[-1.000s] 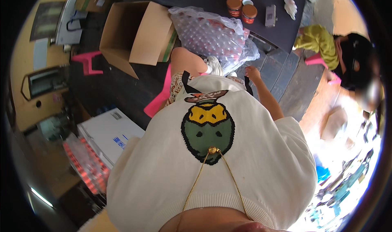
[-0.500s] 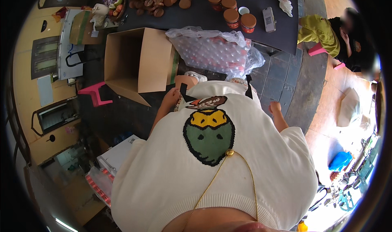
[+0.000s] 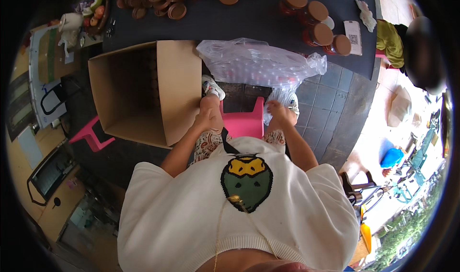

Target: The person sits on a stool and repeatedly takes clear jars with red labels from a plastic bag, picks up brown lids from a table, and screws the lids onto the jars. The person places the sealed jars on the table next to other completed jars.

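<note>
My left hand (image 3: 206,120) rests by my left knee, beside the cardboard box (image 3: 179,90), fingers loosely extended and holding nothing visible. Over my right knee is my right hand (image 3: 281,112), its fingers curled, with no held object showing. A clear plastic bag (image 3: 254,61) of bottles or jars with reddish parts lies in front of my legs. Its loose tail hangs down just behind my right hand; whether they touch I cannot tell. The tall box stands open at my left, its inside dark, with rounded shapes along one inner wall.
A dark table (image 3: 268,20) spans the front, bearing many brown lids (image 3: 176,11), several brown-lidded jars (image 3: 320,34) and a phone (image 3: 353,37). A pink stool (image 3: 244,123) stands between my legs, another pink stool (image 3: 91,135) left of the box. Another person (image 3: 424,56) sits at the far right.
My body has lowered and moved nearer the table. Both hands have come in toward my knees, the right one moving left. The pink stool between my legs is now visible.
</note>
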